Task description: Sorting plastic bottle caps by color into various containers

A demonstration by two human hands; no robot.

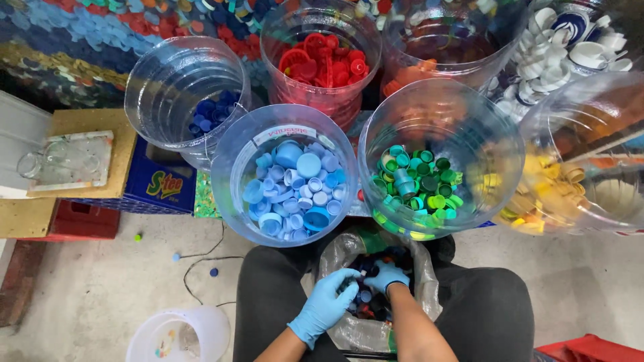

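Left hand [327,303] and right hand [387,276], blue-gloved, fingers curled inside clear plastic bag [349,328], pinching mixed bottle caps [370,300] directly beneath fingertips, light-blue cap tub [235,174] just beyond

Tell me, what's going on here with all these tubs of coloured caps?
A seated person wearing blue gloves has both hands in a clear plastic bag of mixed bottle caps held between the knees. The left hand and right hand meet over the caps inside it. In front stand clear plastic tubs, each holding one colour: light blue caps, green caps, red caps, dark blue caps, plus yellow and white ones at right.
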